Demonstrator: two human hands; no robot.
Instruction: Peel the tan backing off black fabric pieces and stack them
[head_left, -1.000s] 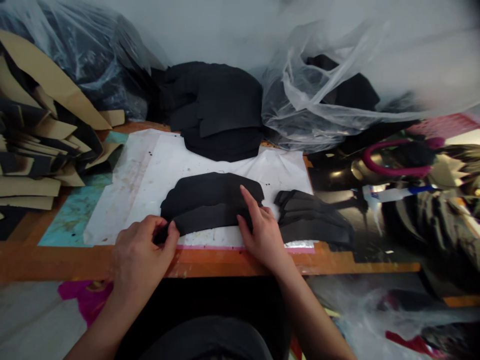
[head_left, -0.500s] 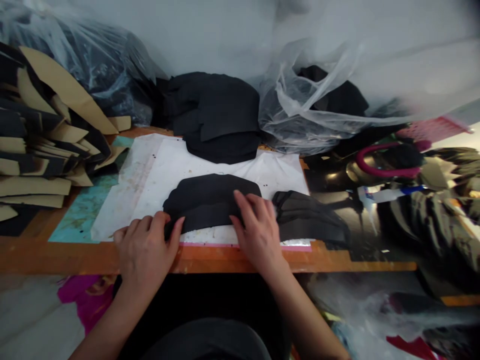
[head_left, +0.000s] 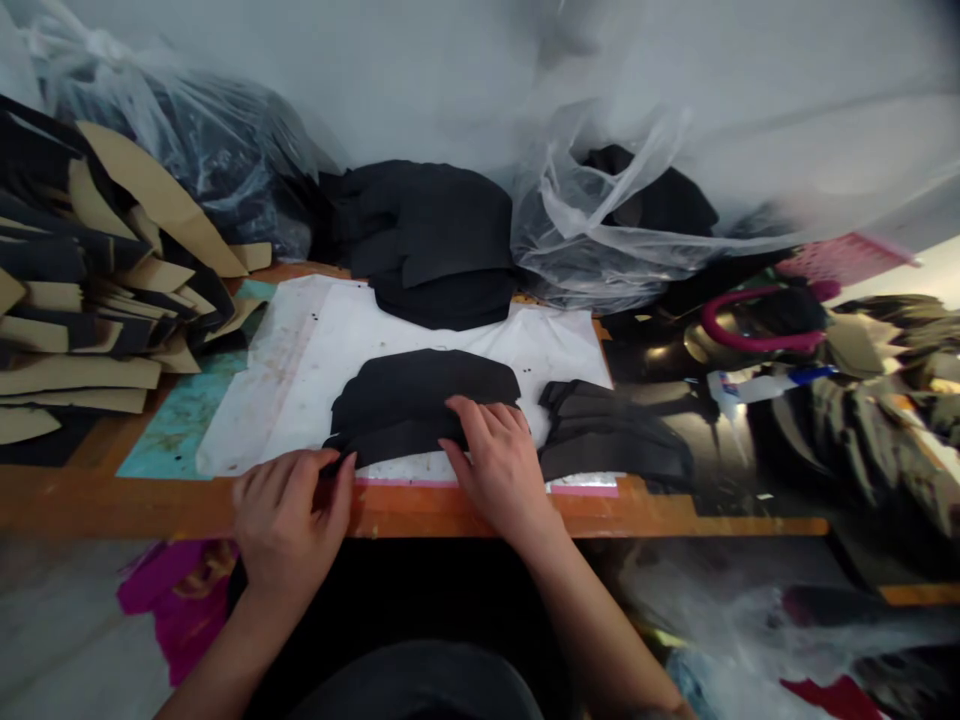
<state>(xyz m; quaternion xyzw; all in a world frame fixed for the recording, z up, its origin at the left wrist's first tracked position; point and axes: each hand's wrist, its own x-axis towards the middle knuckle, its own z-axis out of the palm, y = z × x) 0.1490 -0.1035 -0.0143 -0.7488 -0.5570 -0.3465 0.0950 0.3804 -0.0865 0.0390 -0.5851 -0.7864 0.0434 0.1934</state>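
A black curved piece lies on the white sheet, with a narrower black strip along its near edge. My left hand pinches the strip's left end between thumb and forefinger. My right hand rests on the right part of the strip, its fingers spread and lying on top. To the right of that hand, several dark curved strips are fanned out on the table. Behind the sheet is a pile of black pieces.
Black and tan pieces are stacked at the left. Clear plastic bags stand against the wall. At the right are a pink basket, a magenta ring-shaped handle and a white tube. The table's wooden front edge runs below the sheet.
My left hand has moved slightly down, at the strip's left end. My right hand has shifted a little left along the strip. The view has shifted slightly.
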